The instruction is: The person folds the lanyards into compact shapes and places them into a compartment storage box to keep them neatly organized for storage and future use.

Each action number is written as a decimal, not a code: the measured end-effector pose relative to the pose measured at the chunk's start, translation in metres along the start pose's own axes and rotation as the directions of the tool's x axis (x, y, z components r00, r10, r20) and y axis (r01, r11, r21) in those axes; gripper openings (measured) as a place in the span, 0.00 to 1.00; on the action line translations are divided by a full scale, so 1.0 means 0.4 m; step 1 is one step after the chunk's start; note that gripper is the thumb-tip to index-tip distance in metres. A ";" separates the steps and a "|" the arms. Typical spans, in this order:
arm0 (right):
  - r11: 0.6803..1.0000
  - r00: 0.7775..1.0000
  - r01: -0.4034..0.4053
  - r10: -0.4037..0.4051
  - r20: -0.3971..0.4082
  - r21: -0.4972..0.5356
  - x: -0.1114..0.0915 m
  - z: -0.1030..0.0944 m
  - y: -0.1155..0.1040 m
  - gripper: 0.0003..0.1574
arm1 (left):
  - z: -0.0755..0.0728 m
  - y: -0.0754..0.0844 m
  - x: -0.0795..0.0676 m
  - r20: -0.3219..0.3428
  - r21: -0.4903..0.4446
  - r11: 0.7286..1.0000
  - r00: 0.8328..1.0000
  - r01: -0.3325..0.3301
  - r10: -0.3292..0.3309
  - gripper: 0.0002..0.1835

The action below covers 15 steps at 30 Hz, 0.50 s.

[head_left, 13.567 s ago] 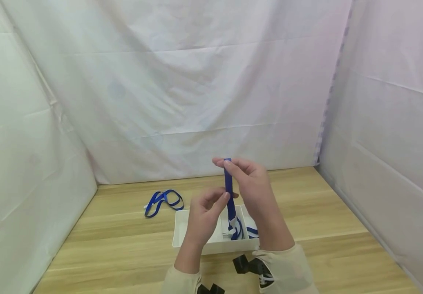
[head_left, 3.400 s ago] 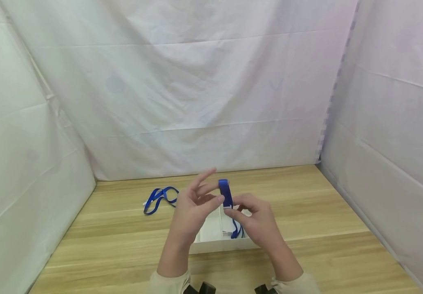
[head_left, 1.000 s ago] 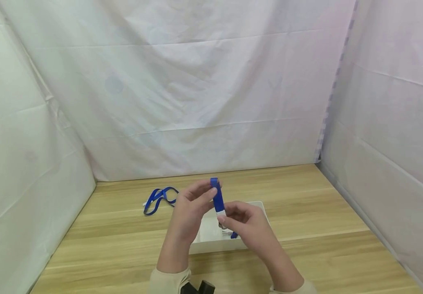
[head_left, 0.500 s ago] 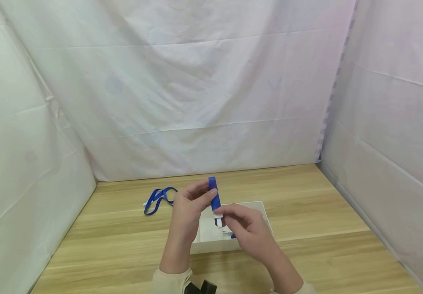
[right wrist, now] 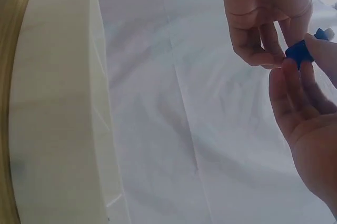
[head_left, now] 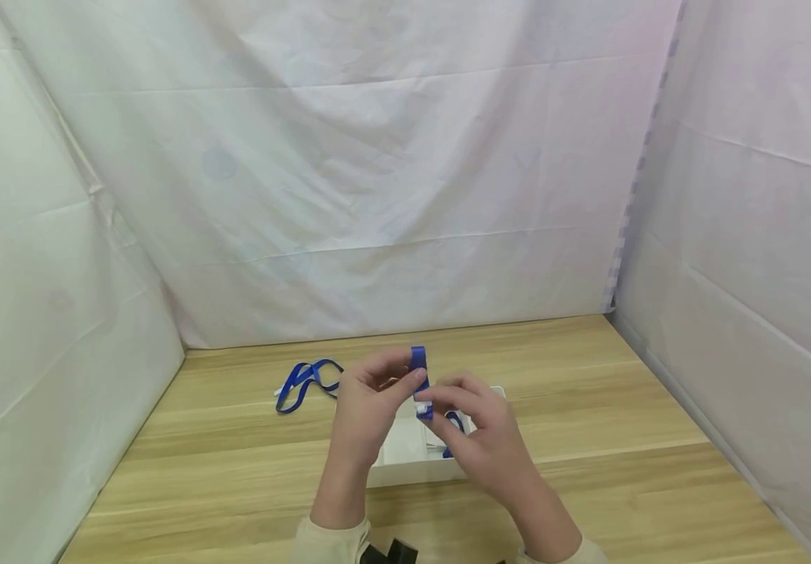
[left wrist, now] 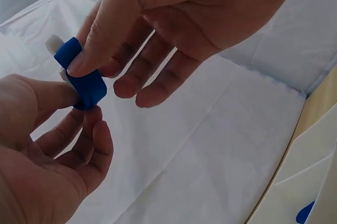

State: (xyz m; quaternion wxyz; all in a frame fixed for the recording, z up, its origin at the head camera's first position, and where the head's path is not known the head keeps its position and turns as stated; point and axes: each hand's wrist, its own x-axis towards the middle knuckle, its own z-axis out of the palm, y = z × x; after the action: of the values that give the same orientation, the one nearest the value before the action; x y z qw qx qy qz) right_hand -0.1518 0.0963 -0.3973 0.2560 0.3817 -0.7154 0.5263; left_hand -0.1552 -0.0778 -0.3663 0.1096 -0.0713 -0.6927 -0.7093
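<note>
Above the white divided tray (head_left: 412, 474), both hands hold a blue lanyard (head_left: 417, 359) folded into a short, narrow bundle. My left hand (head_left: 370, 403) pinches its upper part between thumb and fingers, and the folded top stands just above them. At the lower end, by a white plastic piece (head_left: 422, 407), my right hand (head_left: 486, 431) pinches the strap. Close up in the left wrist view, the blue strap (left wrist: 92, 87) is coiled in layers, with a pale tip (left wrist: 53, 44) sticking out. The right wrist view shows the same bundle (right wrist: 300, 51) between the fingertips, partly covered.
Another blue lanyard (head_left: 297, 388) lies loosely looped on the wooden table (head_left: 236, 454), left of the tray. More blue strap (head_left: 449, 452) lies in the tray, partly behind my right hand. White cloth (head_left: 377, 196) hangs behind and at both sides.
Earlier the strap stretched long between my hands; now it is a short bundle. In the last second it shifted slightly down, and my right fingers moved around the white piece at its lower end.
</note>
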 end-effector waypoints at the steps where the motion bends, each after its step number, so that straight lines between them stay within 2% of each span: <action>1: 1.000 1.000 -0.008 0.008 -0.011 -0.018 0.003 -0.003 -0.002 0.21 | 0.001 -0.002 -0.001 0.015 0.016 1.000 1.000 -0.008 0.008 0.11; 5: 0.997 0.996 -0.079 0.080 -0.042 0.017 0.015 -0.014 -0.011 0.18 | 0.001 -0.003 -0.008 0.093 0.050 0.997 0.994 -0.059 0.054 0.13; 10: 0.979 0.979 -0.189 0.194 -0.068 0.072 0.024 -0.025 -0.025 0.17 | 0.001 -0.006 -0.009 0.189 0.036 0.990 0.974 -0.133 0.124 0.13; 15: 0.969 0.969 -0.230 0.237 -0.074 0.089 0.024 -0.030 -0.028 0.25 | 0.001 -0.010 -0.011 0.233 0.018 0.979 0.953 -0.204 0.194 0.13</action>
State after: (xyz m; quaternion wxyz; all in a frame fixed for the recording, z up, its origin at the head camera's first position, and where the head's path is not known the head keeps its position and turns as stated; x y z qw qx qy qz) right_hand -0.1486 0.1034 -0.3798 0.2065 0.2824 -0.7225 0.5963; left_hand -0.1521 -0.0771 -0.3713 0.1008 -0.2200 -0.7048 -0.6669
